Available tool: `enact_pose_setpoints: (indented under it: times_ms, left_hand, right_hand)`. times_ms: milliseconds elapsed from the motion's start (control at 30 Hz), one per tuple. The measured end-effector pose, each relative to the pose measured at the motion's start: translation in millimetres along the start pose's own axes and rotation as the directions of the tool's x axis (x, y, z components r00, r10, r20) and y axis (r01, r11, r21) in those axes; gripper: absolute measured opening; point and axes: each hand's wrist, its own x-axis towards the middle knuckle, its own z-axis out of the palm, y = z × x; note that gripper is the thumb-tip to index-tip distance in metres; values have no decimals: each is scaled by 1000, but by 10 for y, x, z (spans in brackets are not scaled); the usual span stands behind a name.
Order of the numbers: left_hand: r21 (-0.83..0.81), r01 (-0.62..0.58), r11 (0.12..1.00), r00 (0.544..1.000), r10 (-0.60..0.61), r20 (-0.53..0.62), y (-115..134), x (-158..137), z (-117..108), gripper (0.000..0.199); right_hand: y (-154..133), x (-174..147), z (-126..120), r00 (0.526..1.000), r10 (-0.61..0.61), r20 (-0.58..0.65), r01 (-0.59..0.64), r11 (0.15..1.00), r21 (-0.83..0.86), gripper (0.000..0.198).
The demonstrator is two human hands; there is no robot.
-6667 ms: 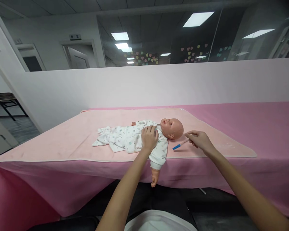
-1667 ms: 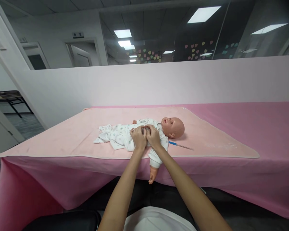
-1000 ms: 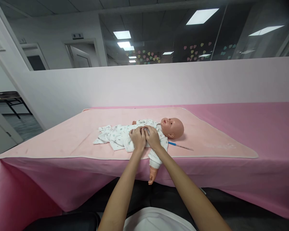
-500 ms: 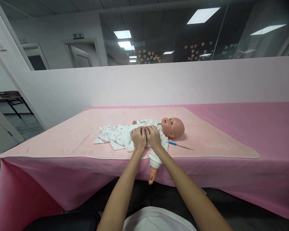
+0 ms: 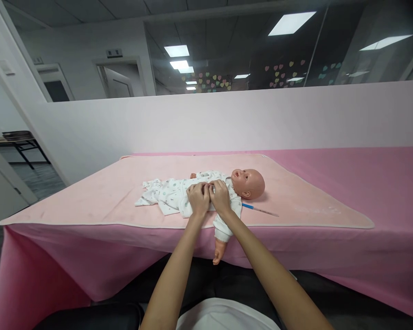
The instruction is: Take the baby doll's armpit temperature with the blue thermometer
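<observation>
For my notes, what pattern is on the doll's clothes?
The clothes are white with small scattered dark and greenish prints; head view.

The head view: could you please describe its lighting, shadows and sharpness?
In the head view, bright light panels glare in the dark glass; the doll casts a soft shadow by its head; the upper right corner falls dark; the thin blue-ended stick is too small for fine detail.

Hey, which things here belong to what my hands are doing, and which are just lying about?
Part of it:
Doll, with your left hand and right hand at its chest
Its patterned white clothes
Peach mat beneath it
Likely the blue-ended stick beside it

Just around:
Black-legged table, far left
Heart shapes on the glass
</observation>
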Motion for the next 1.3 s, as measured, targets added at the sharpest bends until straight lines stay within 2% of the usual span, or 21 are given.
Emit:
enact_pose_setpoints:
  times_ms: [133, 267, 400, 467, 533, 600, 667, 767, 967, 1300]
  left_hand:
    - [19, 61, 998, 997, -60, -53, -83, 6, -175, 16]
    - [60, 50, 997, 999, -51, 17, -173, -19, -318, 17]
    - [100, 55, 994, 996, -61, 67, -210, -48, -331, 13]
    - [99, 72, 992, 995, -78, 60, -204, -53, -326, 13]
    - [91, 81, 993, 995, -85, 43, -189, -52, -331, 13]
    - [63, 81, 995, 996, -83, 23, -172, -49, -346, 13]
    - [3, 73, 997, 997, -73, 1, -166, -47, -360, 13]
    - [-112, 76, 991, 997, -79, -22, -184, -49, -359, 14]
    - [-277, 149, 949, 988, -157, -8, -233, -61, -332, 13]
    - [-292, 152, 944, 987, -158, 4, -201, -61, -351, 13]
  right_hand:
    - [-8, 3, -3, 1000, 28, -12, -28, 1000, -6, 12]
    - [-35, 4, -29, 999, 44, -14, -44, 999, 16, 12]
    - [-64, 3, -45, 999, 20, -35, -20, 1000, 17, 15]
    - [-89, -3, -45, 997, -50, -55, 51, 999, 17, 17]
    - [-122, -14, -41, 983, -184, -26, 185, 982, 26, 22]
    - [-157, -27, -34, 944, -326, 57, 323, 945, 61, 26]
    - [-185, -37, -27, 911, -385, 148, 373, 922, 105, 27]
    - [-195, -45, -21, 913, -347, 213, 329, 937, 115, 22]
    - [-164, -43, -11, 919, -330, 216, 331, 943, 36, 11]
    - [-155, -30, -4, 909, -345, 234, 354, 935, 3, 14]
